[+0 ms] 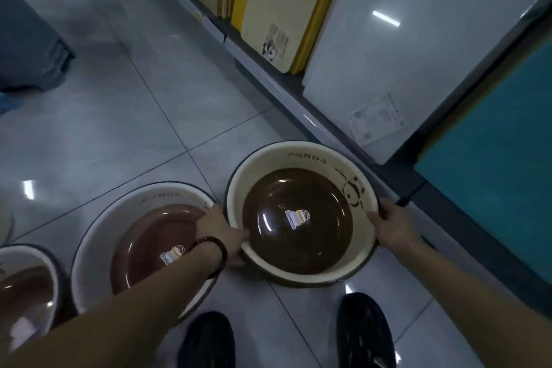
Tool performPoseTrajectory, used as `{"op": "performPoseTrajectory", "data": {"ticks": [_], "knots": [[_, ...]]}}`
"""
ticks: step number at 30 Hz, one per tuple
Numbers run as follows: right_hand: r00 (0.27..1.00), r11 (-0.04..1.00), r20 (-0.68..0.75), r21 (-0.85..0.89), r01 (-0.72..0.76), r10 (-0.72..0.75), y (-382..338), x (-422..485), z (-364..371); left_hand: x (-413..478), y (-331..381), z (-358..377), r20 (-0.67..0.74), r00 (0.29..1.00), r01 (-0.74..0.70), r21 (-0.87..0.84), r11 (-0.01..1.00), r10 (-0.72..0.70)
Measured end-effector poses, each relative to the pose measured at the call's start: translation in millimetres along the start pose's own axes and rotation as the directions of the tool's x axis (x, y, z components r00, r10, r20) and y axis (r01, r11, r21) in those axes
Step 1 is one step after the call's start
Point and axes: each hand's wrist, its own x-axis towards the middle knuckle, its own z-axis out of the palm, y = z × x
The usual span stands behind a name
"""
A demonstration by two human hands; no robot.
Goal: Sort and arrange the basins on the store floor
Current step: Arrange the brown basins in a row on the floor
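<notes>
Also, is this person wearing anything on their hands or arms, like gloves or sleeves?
No gloves: the left hand and the right hand are both bare, and no sleeve shows along either forearm. The only thing worn is a dark beaded bracelet around the left wrist. No watch or ring is visible.

Three basins beside shelf

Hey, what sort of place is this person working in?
Probably a housewares shop aisle. The cream round basin with a brown bottom and the matching one beside it carry product stickers; a low grey metal shelf along the grey tiled floor holds an upright cream board and a white board, both labelled.
</notes>
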Motion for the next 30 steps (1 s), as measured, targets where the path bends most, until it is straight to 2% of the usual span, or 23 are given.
{"op": "performPoseTrajectory", "data": {"ticks": [4, 8, 9, 12, 17, 20, 24, 30], "knots": [[0.997, 0.996, -0.047, 0.058, 0.069, -0.066, 25, 19, 9, 11, -3, 26, -0.011, 1.0, -0.021, 0.036, 0.999, 0.022], [0.997, 0.993, 0.079, 0.113, -0.029, 0.021, 25, 34, 11, 12, -12, 44, 0.01, 0.999, 0.046, 0.035, 0.998, -0.046], [0.994, 0.996, 0.108, 0.082, -0.044, 0.035, 25, 34, 12, 12, -15, 48, 0.001, 0.999, 0.048, 0.045, 0.998, -0.048], [0.996, 0.999, 0.085, 0.017, -0.033, 0.032, 33, 39, 22, 14, -25, 55, 0.002, 0.997, 0.075, 0.019, 0.997, -0.075], [0.99, 0.992, 0.072, 0.003, -0.125, 0.124, 42, 26, 25, 10, -28, 60, 0.018, 0.995, 0.095, 0.036, 0.995, -0.096], [0.986, 0.987, 0.064, 0.041, -0.154, 0.151, 51, 11, 25, 12, -40, 63, 0.017, 0.995, 0.093, 0.079, 0.993, -0.094], [0.984, 0.981, 0.077, 0.097, -0.17, 0.163, 65, -2, 25, 8, -45, 65, 0.098, 0.985, 0.135, 0.076, 0.988, -0.142], [0.955, 0.942, 0.191, 0.206, -0.266, 0.228, 65, -18, 21, 8, -53, 66, 0.12, 0.982, 0.131, 0.098, 0.987, -0.143]]}}
